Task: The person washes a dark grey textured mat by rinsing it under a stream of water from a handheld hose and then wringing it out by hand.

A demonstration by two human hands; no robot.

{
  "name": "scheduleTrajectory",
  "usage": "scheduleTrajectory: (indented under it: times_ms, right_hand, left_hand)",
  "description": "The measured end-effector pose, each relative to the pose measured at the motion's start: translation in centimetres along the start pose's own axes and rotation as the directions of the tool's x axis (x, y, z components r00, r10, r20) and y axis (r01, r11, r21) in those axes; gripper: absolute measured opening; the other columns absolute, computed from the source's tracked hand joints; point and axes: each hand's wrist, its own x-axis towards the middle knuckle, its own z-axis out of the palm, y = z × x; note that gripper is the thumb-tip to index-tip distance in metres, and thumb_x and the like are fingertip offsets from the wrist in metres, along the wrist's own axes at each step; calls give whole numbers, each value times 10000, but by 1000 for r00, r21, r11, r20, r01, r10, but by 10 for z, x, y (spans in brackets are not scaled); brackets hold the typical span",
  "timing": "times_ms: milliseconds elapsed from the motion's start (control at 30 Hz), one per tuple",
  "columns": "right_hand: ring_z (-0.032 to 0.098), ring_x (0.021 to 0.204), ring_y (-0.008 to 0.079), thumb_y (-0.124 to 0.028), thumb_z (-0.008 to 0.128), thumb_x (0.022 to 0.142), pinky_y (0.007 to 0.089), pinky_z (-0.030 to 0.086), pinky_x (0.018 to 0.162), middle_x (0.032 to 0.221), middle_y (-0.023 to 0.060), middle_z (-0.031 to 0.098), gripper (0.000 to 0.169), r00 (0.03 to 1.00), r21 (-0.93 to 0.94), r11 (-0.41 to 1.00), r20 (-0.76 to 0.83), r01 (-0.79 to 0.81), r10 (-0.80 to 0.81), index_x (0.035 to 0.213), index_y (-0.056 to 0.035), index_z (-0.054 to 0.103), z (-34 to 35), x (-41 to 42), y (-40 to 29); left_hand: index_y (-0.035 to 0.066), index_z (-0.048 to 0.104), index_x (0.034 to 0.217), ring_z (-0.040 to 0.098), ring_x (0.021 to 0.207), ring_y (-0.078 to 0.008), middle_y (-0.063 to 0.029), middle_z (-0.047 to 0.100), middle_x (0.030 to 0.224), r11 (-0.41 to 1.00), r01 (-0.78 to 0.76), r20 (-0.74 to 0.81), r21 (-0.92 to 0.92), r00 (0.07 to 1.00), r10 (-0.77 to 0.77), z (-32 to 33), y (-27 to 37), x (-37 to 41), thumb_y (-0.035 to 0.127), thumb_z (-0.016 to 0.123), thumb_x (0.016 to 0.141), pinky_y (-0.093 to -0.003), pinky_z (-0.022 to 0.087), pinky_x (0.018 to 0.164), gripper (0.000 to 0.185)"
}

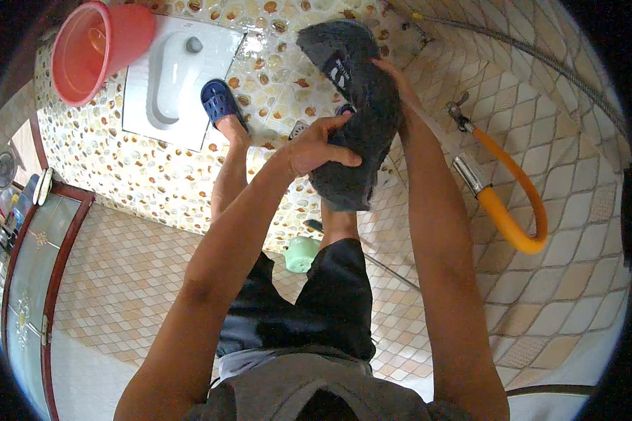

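A dark grey, fuzzy floor mat (368, 89) hangs lengthwise between my hands above the tiled floor, bent along its length. A white footprint print with some writing shows on its left part. My left hand (321, 144) grips the mat's left edge, thumb over the surface. On the far right side, my right hand (397, 87) holds the opposite edge; most of its fingers are hidden by the mat. My left foot wears a blue clog (221, 101). The mat hides most of my right foot.
A white squat toilet (137, 105) is set in the floor at left, with a pink bucket (81, 52) beside it. At right, an orange hose (511, 231) hangs from a wall tap (457, 113). A green plastic container (301, 253) stands behind my feet. A glass-panelled door (37, 273) is at left.
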Motion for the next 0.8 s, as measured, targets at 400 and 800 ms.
scheduleTrajectory:
  times_ms: [400, 800]
  right_hand:
    - [605, 848, 197, 9, 653, 617, 323, 513, 743, 947, 74, 640, 498, 955, -298, 911, 6, 286, -298, 1109, -35, 590, 25, -61, 31]
    - [582, 1061, 243, -76, 613, 815, 353, 459, 920, 1109, 97, 638, 333, 855, -999, 6, -48, -52, -516, 1143, -35, 576, -68, -102, 41]
  left_hand:
    - [38, 556, 1239, 620, 1022, -233, -65, 631, 1163, 942, -269, -205, -200, 952, 229, -29, 52, 37, 422, 726, 799, -357, 491, 883, 607]
    - [130, 644, 1115, 630, 901, -370, -160, 657, 969, 116, -367, 214, 923, 740, 637, 74, 73, 90, 407, 749, 641, -458, 504, 791, 559]
